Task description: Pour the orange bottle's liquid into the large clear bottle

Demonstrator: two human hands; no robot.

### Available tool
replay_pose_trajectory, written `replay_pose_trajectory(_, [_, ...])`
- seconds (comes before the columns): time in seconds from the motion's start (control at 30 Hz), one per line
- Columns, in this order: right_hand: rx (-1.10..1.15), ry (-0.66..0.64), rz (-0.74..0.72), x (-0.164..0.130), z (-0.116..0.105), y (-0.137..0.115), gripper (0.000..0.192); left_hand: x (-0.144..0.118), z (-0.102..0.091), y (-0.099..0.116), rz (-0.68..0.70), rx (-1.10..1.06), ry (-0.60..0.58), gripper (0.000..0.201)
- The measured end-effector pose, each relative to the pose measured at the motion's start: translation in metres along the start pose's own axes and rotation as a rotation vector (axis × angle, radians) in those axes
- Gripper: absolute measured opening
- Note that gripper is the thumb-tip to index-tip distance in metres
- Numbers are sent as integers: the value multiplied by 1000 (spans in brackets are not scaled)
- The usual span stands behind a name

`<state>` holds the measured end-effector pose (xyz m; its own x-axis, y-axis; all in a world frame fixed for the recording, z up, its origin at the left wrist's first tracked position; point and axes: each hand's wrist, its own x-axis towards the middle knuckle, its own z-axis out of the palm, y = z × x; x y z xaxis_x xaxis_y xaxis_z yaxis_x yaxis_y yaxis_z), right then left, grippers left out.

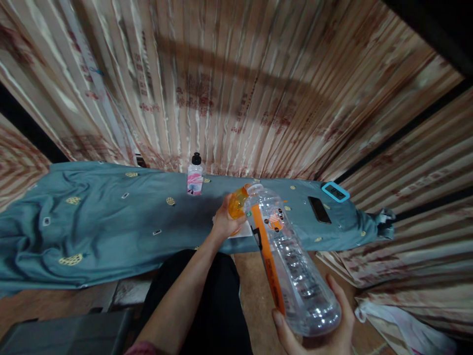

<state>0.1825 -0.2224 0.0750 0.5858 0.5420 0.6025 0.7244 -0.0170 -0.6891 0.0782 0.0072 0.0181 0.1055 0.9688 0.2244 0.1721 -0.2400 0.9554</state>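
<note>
My right hand (342, 323) grips the base of a large clear plastic bottle (301, 266) with an orange label strip. The bottle is tilted, its neck pointing away to the upper left, and I see no liquid in it. My left hand (222, 221) is closed round a small orange see-through container (238, 202), right beside the big bottle's neck. Whether the two touch I cannot tell. A white sheet with an orange print (244, 230) lies on the cloth under my left hand, partly hidden.
A blue-green patterned cloth (111, 212) covers the long table. On it stand a small black-capped bottle (195, 176), a dark phone (320, 210) and a blue-framed digital timer (335, 192). Striped curtains (221, 98) hang behind. A grey box (66, 335) sits at lower left.
</note>
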Motion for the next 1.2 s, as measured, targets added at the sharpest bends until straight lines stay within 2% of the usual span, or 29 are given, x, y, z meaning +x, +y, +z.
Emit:
replay_pose_trajectory(0.3, [-5,9,-67,1,0,2,103,2,6,-8,-45,9,10,65])
replay_pose_trajectory(0.47, [31,30,37,-3,3,-4,104,2,7,-16,5,10,50,65])
replay_pose_trajectory(0.67, [47,24,18,-2,4,-8,106,3,8,-24,102,10,104,65])
replay_pose_trajectory(0.87, [72,19,83,-5,4,-7,105,6,6,-23,221,65,151,65])
replay_pose_trajectory(1.07, [16,14,-48,-2,2,1,105,2,4,-11,133,58,104,54])
replay_pose_trajectory(1.2, [29,16,-45,-2,2,4,106,1,4,-9,119,43,106,63])
